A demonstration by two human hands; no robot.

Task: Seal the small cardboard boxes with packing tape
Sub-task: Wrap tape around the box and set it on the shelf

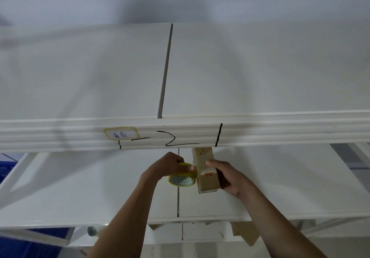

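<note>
A small, narrow cardboard box point(206, 179) is held above the middle shelf, its far end hidden under the upper shelf's front edge. My right hand point(230, 177) grips its right side, thumb pressing on a pale strip of tape point(208, 170) across the top. My left hand point(170, 166) grips a yellow roll of packing tape point(182, 178) just left of the box, and the roll touches the box's left edge. Red marks show on the box top.
A white shelf rack fills the view: the upper shelf point(260, 73) with a labelled front edge point(121, 136), and the middle shelf point(280, 187) under my hands. More cardboard pieces point(243, 233) lie on a lower level. Blue material point(30, 243) is at the lower left.
</note>
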